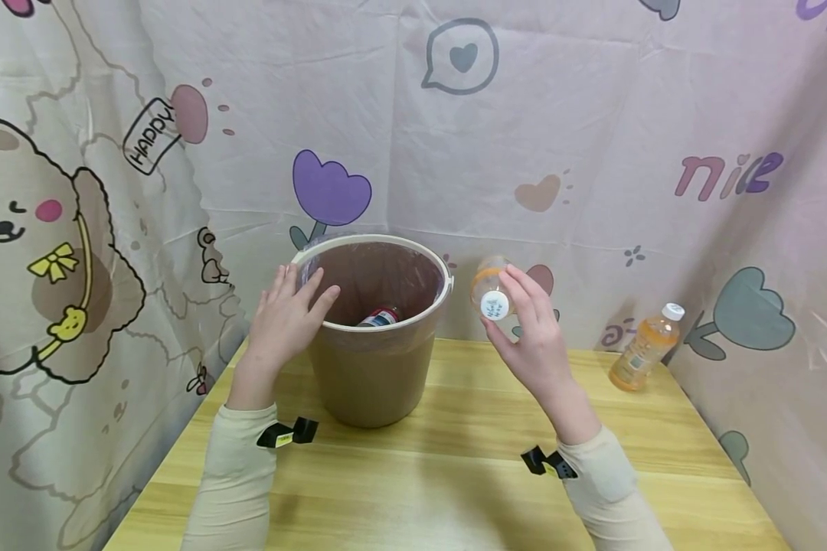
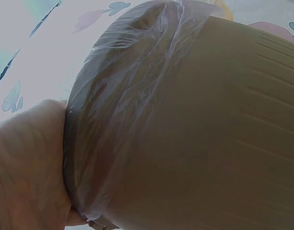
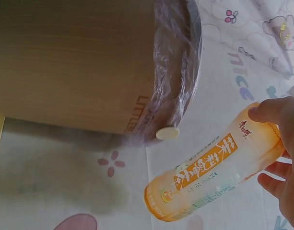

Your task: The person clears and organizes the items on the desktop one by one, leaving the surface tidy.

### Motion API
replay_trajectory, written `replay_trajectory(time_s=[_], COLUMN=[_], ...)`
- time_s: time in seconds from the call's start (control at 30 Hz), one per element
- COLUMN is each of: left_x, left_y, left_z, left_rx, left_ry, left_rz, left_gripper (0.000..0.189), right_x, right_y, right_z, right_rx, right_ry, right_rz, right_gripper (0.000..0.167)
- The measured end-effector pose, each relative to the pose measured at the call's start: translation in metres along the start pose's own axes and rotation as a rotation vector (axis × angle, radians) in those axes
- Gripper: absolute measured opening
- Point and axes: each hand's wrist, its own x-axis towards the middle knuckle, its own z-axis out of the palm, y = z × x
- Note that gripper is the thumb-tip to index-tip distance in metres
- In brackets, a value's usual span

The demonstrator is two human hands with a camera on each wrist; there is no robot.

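My left hand [image 1: 286, 321] rests on the near-left rim of a brown trash bin [image 1: 372, 383], fingers spread over the edge. In the left wrist view, the left hand [image 2: 31, 163] lies against the bin's plastic-lined edge. To the right of the bin, my right hand [image 1: 534, 337] holds a clear plastic drink bottle [image 1: 489, 277] in the air near its white-capped end. The right wrist view shows the bottle [image 3: 209, 167] with an orange and white label, its base tilted down and away from the hand. Inside the bin lies another bottle [image 1: 380, 317] with a red and blue label, partly hidden.
An upright bottle of orange drink [image 1: 646, 348] with a white cap stands at the table's back right. Beneath everything is a wood-grain table [image 1: 413, 490]. Printed curtains [image 1: 579, 99] hang behind and at both sides. A thin clear bag [image 3: 178, 62] lines the bin's rim.
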Motion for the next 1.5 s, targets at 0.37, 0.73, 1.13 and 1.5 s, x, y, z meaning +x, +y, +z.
replay_trajectory(time_s=[0.37,0.73,1.13,1.5], left_x=[0.0,0.0,0.0,0.001], left_y=[0.0,0.001,0.002,0.001], left_z=[-0.001,-0.001,-0.002,-0.001], left_rx=[-0.005,-0.004,-0.005,-0.01], left_ry=[0.001,0.0,0.001,0.004], left_rz=[0.0,-0.002,-0.001,-0.001], left_gripper=[0.084,0.083,0.083,0.083], right_x=[0.014,0.023,0.027,0.024], right_y=[-0.011,-0.021,-0.031,-0.028], right_z=[0.014,0.027,0.042,0.058], right_rx=[0.063,0.094,0.157,0.194], right_ry=[0.007,0.018,0.032,-0.033], right_rz=[-0.019,-0.052,-0.051,-0.021], right_gripper=[0.06,0.063,0.057,0.058])
